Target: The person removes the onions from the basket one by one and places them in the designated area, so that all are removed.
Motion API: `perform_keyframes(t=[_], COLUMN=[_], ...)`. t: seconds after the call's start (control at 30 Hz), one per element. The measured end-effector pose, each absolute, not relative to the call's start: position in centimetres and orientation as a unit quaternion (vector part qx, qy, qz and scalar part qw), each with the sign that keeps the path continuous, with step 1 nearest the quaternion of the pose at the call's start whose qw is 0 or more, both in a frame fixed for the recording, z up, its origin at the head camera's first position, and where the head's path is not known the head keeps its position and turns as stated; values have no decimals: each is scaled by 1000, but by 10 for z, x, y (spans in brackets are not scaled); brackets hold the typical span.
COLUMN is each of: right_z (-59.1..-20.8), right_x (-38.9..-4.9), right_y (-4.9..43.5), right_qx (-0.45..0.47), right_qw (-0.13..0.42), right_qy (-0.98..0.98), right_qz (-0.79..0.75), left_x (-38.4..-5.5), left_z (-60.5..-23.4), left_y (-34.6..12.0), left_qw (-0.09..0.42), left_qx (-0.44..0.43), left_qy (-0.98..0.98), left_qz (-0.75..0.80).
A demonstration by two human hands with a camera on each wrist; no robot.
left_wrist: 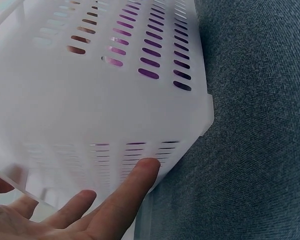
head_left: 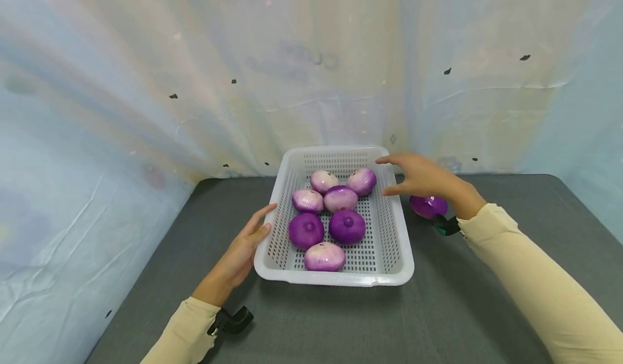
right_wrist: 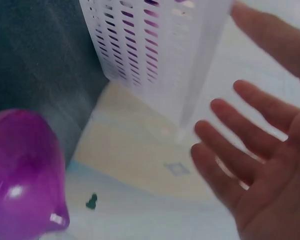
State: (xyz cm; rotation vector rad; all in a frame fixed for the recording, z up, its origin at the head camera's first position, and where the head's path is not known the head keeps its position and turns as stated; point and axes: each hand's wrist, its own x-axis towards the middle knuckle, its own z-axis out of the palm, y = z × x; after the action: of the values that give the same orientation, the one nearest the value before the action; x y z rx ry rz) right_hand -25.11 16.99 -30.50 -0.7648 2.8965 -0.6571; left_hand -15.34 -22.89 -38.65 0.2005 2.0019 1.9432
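Note:
A white slotted plastic basket (head_left: 389, 266) holds several purple onions, among them a dark one (head_left: 347, 227) and a paler one (head_left: 325, 257). My left hand (head_left: 242, 250) is at the basket's left side with its fingers extended. In the left wrist view, its fingers (left_wrist: 122, 200) lie along the slotted wall, and whether they press on it I cannot tell. Over by the far right rim, my right hand (head_left: 422, 180) is spread and holds nothing. Another purple onion (head_left: 428, 206) lies outside the basket, partly hidden under the right wrist.
The basket stands on a dark grey table (head_left: 491, 234). A pale patterned curtain (head_left: 311, 83) hangs right behind the table, and more of it covers both sides. Each wrist wears a black strap, such as the left strap (head_left: 233, 321).

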Motion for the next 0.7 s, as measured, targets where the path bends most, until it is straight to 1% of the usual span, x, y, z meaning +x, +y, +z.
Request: perform_keyframes(t=[0.27,0.47,0.7], right_z=[-317,-332,-337], right_x=[-284,-302,-310], right_y=[141,131,125], right_qx=[-297,-308,-296], right_qw=[53,81,73], right_qy=[935,933,948], right_qz=[-185,-167,-95], left_x=[-154,-151,-151], left_z=[-389,-390,-387], left_y=[-229,-230,-227], left_qw=[169,170,170], left_qx=[75,76,87], left_qy=[699,700,695], left_qz=[690,690,694])
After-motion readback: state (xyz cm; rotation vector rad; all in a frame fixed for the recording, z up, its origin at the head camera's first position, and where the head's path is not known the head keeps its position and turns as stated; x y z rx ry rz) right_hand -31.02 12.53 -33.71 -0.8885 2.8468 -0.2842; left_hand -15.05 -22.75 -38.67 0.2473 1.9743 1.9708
